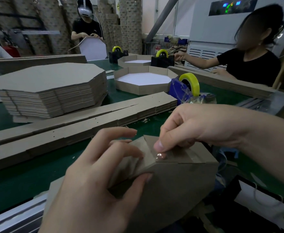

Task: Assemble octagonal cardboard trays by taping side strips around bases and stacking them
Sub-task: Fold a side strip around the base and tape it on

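The counter (12,182) is a green belt, and I place everything else from the tray (171,179) I'm working on. That tray is raised at the counter's near edge, tilted so its brown underside faces me and one corner of the wall points up. Beyond it to the left is the stack of bases (50,84). The strips (70,125) lie flat between that stack and the tray. Straight beyond the tray is a finished tray (143,81), with the dispenser (181,91) just right of it.

My left hand (95,174) grips the tray's corner, thumb curled on the base and fingers over the wall. My right hand (196,128) pinches the wall's top edge, thumb pressing the tape (161,156) down across the corner.

I judge the board light and stiff when flat, but it will fold at the scored corners, so I'd hold it where base meets wall, not by a free edge. The tape looks slick and thin, so it's likely to wrinkle, and I'd rub it outward from the fold
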